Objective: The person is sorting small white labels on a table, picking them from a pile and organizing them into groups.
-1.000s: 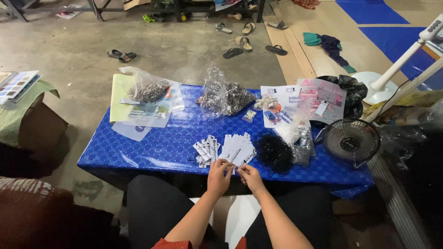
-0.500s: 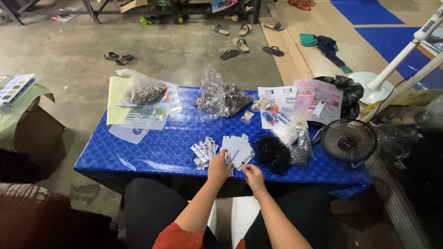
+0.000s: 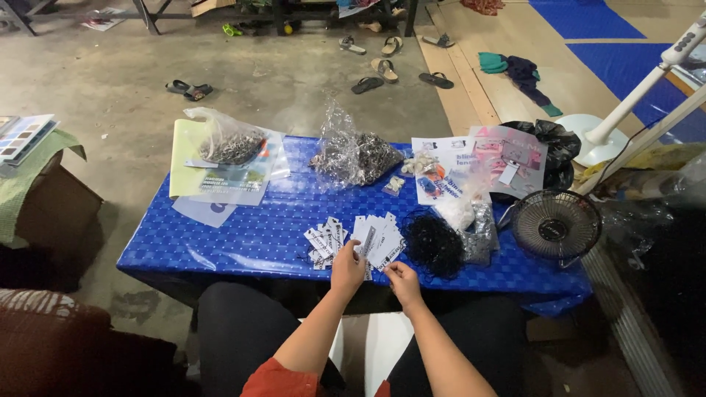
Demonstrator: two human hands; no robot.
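Left hand (image 3: 347, 266) at near edge of blue checkered worktop (image 3: 243, 235), fingers pinching fanned stack of small white paper tags (image 3: 376, 241). Right hand (image 3: 402, 279) just beside, fingers closed on tag's lower edge. Heap of black elastic loops (image 3: 434, 242) right of tags; second tag pile (image 3: 326, 241) left.

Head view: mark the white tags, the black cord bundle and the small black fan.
white tags (image 3: 379, 239), head view, on the top card of the fanned pile.
black cord bundle (image 3: 432, 242), head view, middle of the tangle.
small black fan (image 3: 555, 226), head view, on the grille near the hub.
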